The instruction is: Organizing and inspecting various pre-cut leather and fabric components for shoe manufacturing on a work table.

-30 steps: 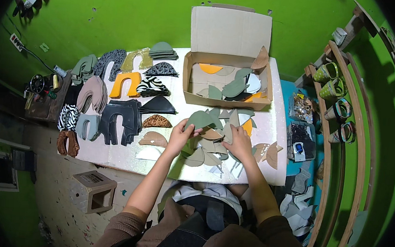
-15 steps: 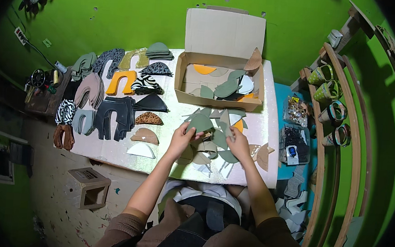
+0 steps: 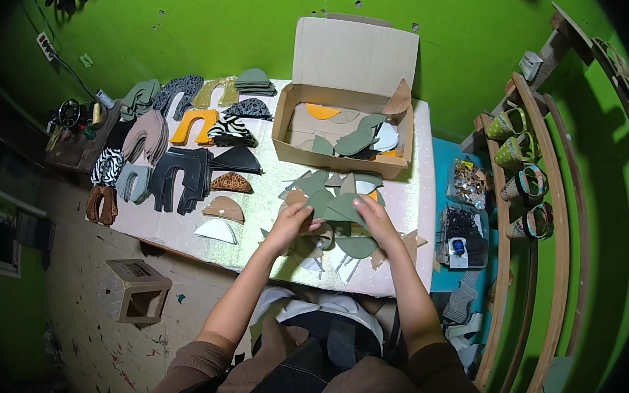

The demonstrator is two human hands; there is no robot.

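Over the table's front right part, my left hand (image 3: 289, 228) pinches a grey-green half-round cut piece (image 3: 319, 201). My right hand (image 3: 376, 222) grips a similar green half-round piece (image 3: 341, 208), and the two pieces meet or overlap between my hands. Beneath them lies a loose heap of green, tan, white and orange offcuts, including a green half-round (image 3: 355, 247) nearest my right hand. Just behind the heap stands an open cardboard box (image 3: 339, 159) with its lid raised. Inside are green (image 3: 358, 142), orange (image 3: 323, 111) and white pieces.
Sorted stacks cover the table's left: black arches (image 3: 180, 175), pink arches (image 3: 146, 139), orange arches (image 3: 194, 126), zebra-print half-rounds (image 3: 231, 131) and leopard-print ones (image 3: 232, 183). Plastic tubs (image 3: 463, 238) sit at the right, beside a wooden rack (image 3: 544, 288) holding sandals (image 3: 531, 219). A carton (image 3: 137, 286) is on the floor.
My right hand has brought a green half-round piece leftward, against the one in my left hand. Half a second ago it held a piece apart, farther right. The view has shifted slightly.
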